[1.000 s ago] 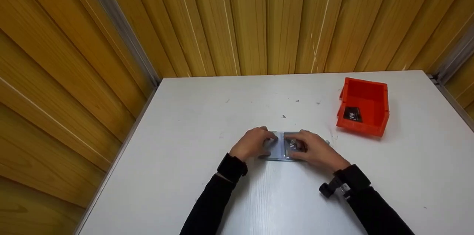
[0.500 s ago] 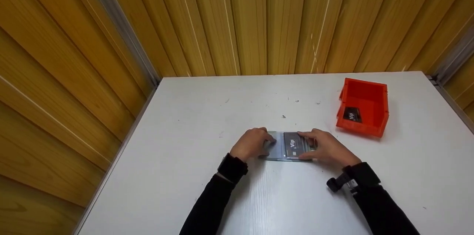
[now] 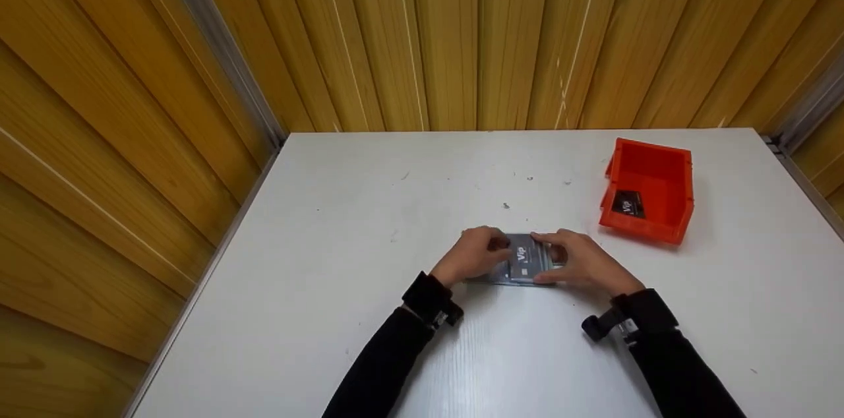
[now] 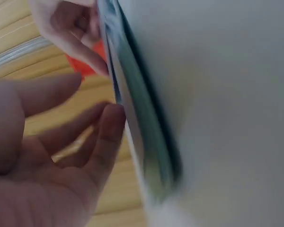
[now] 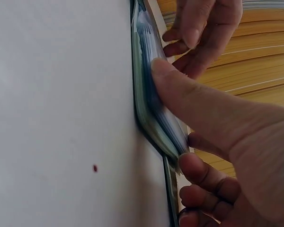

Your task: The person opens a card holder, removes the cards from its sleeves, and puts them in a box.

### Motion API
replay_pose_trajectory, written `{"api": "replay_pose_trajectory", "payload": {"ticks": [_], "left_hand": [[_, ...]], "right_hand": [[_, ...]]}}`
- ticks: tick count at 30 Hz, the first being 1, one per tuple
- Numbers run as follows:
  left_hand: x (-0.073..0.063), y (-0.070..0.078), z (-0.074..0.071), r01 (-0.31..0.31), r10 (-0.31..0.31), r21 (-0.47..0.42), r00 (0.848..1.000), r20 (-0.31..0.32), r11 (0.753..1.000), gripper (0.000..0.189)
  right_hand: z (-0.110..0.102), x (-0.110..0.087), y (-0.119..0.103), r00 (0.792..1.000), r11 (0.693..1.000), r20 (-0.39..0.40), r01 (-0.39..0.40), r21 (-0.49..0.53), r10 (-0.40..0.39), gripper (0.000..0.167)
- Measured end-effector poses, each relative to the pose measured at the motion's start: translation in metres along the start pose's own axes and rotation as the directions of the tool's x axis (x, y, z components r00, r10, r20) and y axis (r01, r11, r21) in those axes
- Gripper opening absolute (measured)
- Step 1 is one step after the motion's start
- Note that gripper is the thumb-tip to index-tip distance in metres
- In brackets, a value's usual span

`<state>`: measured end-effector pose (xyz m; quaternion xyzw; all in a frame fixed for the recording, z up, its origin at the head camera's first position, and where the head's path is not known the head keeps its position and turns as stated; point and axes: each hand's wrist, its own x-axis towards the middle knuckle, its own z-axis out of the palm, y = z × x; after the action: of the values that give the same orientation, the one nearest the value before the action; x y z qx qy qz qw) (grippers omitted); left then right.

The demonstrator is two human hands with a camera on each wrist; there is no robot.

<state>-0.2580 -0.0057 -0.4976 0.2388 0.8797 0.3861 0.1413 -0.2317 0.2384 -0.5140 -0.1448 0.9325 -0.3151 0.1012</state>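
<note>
A card holder with clear plastic pages (image 3: 498, 275) lies opened out on the white table, in front of the person. On its right side a dark card marked "Vip" (image 3: 521, 254) shows. The right hand (image 3: 580, 262) grips that side, its thumb at the near edge and fingers at the far edge; the right wrist view shows the stacked pages (image 5: 154, 90) under the thumb. Over the left side is the left hand (image 3: 471, 253), fingertips by the card's left edge. In the left wrist view its thumb stands apart while a fingertip touches the page surface.
A red plastic bin (image 3: 643, 231) stands at the back right of the table (image 3: 369, 207), with another dark "Vip" card (image 3: 628, 204) inside it. Wood-patterned walls (image 3: 448, 42) close off the back and the left.
The right hand has slid right, off the card, to the holder's outer edge, uncovering the "Vip" print. Afterwards the left hand has moved right, from the holder's left edge to the middle.
</note>
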Motion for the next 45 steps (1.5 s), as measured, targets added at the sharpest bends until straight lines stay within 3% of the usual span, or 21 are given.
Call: {"api": "replay_pose_trajectory", "payload": {"ticks": [2,5,7,9,15,20,27,35,40,45], "left_hand": [[0.001,0.002,0.002,0.105,-0.106,-0.197,0.994,0.005,0.975,0.031],[0.002,0.003,0.002,0.222,-0.227,-0.441,0.973,0.041,0.87,0.032],[0.004,0.003,0.003,0.257,-0.267,-0.522,0.962,0.058,0.813,0.032],[0.007,0.003,0.006,0.268,-0.28,-0.555,0.958,0.066,0.787,0.029],[0.014,0.007,0.016,0.281,-0.304,-0.481,0.952,0.032,0.83,0.024],[0.014,0.006,0.019,0.286,-0.316,-0.511,0.948,0.029,0.811,0.022],[0.013,0.007,0.027,0.25,-0.305,-0.496,0.952,-0.031,0.831,0.011],[0.014,0.004,0.029,0.206,-0.295,-0.584,0.954,-0.06,0.785,0.004],[0.013,0.0,0.027,0.21,-0.291,-0.601,0.956,-0.038,0.771,0.003],[0.012,-0.003,0.024,0.218,-0.286,-0.636,0.958,-0.005,0.74,0.007]], "right_hand": [[0.0,0.0,0.0,1.0,1.0,0.005,-0.009,0.005,0.009,0.082],[0.0,0.0,0.0,1.0,1.0,0.012,-0.014,0.021,0.014,0.083],[-0.001,0.0,0.0,1.0,0.999,0.014,-0.019,0.028,0.018,0.084],[-0.001,-0.001,0.001,1.0,0.999,0.016,-0.023,0.031,0.023,0.085],[-0.002,-0.002,0.003,0.999,0.998,0.014,-0.037,0.042,0.036,0.085],[-0.002,-0.002,0.004,1.0,0.998,0.011,-0.026,0.05,0.026,0.084],[0.0,-0.002,0.003,1.0,0.998,-0.007,0.004,0.061,-0.004,0.083],[-0.001,0.0,0.004,0.999,0.998,-0.019,0.03,0.059,-0.029,0.084],[-0.001,0.001,0.005,1.0,0.999,-0.001,0.009,0.053,-0.009,0.085],[0.002,0.001,0.005,1.0,0.998,0.006,-0.015,0.062,0.014,0.087]]}}
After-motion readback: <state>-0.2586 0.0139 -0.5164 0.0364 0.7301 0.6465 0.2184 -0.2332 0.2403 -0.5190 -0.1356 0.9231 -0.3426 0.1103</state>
